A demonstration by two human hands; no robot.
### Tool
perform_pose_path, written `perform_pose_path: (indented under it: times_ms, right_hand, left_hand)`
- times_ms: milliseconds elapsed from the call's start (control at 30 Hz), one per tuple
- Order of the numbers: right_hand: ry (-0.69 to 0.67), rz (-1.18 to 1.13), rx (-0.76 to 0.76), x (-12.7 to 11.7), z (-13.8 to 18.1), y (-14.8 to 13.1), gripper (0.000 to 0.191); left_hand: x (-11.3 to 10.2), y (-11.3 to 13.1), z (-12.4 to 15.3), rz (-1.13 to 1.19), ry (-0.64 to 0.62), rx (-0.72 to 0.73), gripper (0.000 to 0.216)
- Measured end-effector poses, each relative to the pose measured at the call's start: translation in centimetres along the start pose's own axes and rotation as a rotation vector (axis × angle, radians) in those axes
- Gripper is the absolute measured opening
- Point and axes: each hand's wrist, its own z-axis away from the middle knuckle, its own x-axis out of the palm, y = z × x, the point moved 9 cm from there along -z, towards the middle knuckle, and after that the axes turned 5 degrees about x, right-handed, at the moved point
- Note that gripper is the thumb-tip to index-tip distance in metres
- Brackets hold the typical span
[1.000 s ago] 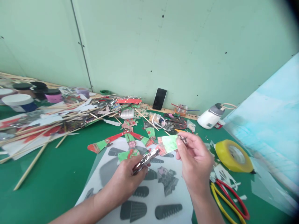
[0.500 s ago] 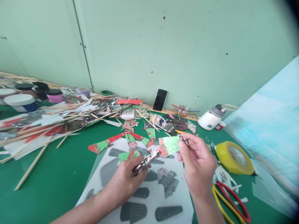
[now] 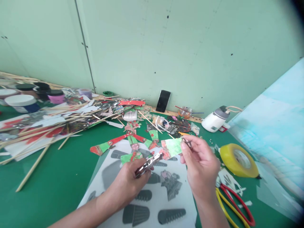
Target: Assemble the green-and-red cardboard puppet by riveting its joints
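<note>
My left hand [image 3: 129, 182] is closed around a metal hole punch [image 3: 148, 164], whose jaw sits at the red end of a small green and red painted cut-out [image 3: 171, 148]. My right hand [image 3: 200, 166] pinches the green end of that cut-out, holding it up above a white sheet printed with grey shapes [image 3: 144, 193]. Just beyond the sheet, a jointed red and green puppet figure [image 3: 123, 142] lies flat on the green table [image 3: 54, 183].
Bamboo sticks [image 3: 35, 136] and paint jars [image 3: 22, 103] crowd the left. A yellow tape roll [image 3: 238, 160] and red-yellow handled scissors [image 3: 234, 204] lie to the right. A white bottle [image 3: 215, 120] and a phone [image 3: 162, 100] rest near the wall.
Hands, punch and cut-out hold almost the same pose; only the view has shifted slightly.
</note>
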Motion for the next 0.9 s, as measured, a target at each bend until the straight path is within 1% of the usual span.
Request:
perform_pose_path:
  times_ms: [200, 433, 633, 900]
  right_hand:
    - [-0.021, 0.021, -0.013, 0.2, 0.0, 0.1, 0.02]
    - [-0.018, -0.012, 0.029, 0.4, 0.0, 0.9, 0.022]
    - [-0.009, -0.018, 0.051, 0.6, 0.1, 1.3, 0.023]
    - [-0.022, 0.011, 0.025, 0.8, 0.2, 1.3, 0.023]
  left_hand:
    - [-0.2, 0.5, 0.0, -0.025, 0.002, 0.009, 0.02]
    - [-0.1, -0.4, -0.2, -0.154, 0.009, -0.024, 0.028]
    - [-0.4, -0.9, -0.2, -0.238, 0.033, -0.045, 0.031]
    - [-1.0, -0.6, 0.0, -0.279, 0.09, -0.079, 0.033]
